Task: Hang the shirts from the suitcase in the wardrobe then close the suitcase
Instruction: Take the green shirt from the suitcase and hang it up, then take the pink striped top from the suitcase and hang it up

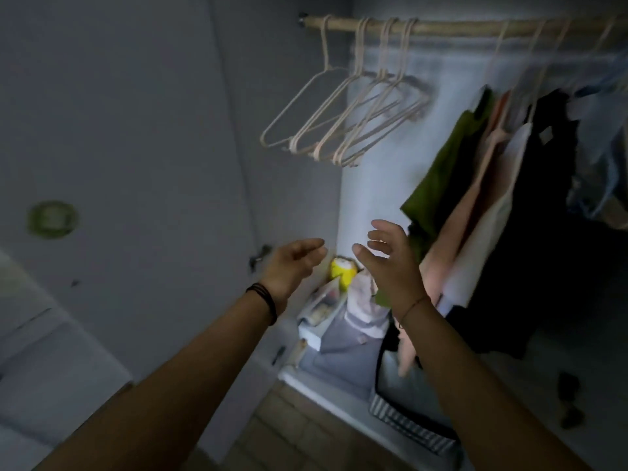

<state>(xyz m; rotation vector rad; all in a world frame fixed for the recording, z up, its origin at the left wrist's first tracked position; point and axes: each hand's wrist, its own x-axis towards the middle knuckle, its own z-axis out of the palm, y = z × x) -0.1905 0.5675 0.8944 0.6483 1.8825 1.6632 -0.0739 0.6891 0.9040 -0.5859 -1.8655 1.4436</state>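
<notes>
Left hand: raised at 7 o'clock of the frame centre, fingers loosely extended and close together, holding nothing.
Right hand: raised at 5 o'clock of the centre, just beside the left hand but apart from it, fingers spread with the thumb standing off, holding nothing; its back lay in front of the hem of the green shirt.
Wrist bands: dark cords on the left wrist, their number lost in blur; one thin string on the right wrist.
Rod: one pale bar ran across the wardrobe at 12 o'clock.
Empty hangers: four pale hooks could be counted at 12 o'clock, bunched together on the rod.
Hung shirts: at 2 to 3 o'clock on the rod, five colours counted: the green shirt, a pink shirt, a white shirt, a black garment and blue denim.
Wardrobe floor: one yellow object between the hands, one white box below it, one striped basket at 5 o'clock.
Door: open at 9 o'clock, bearing one round green sticker.
Writing: the sticker was too blurred to read.
</notes>
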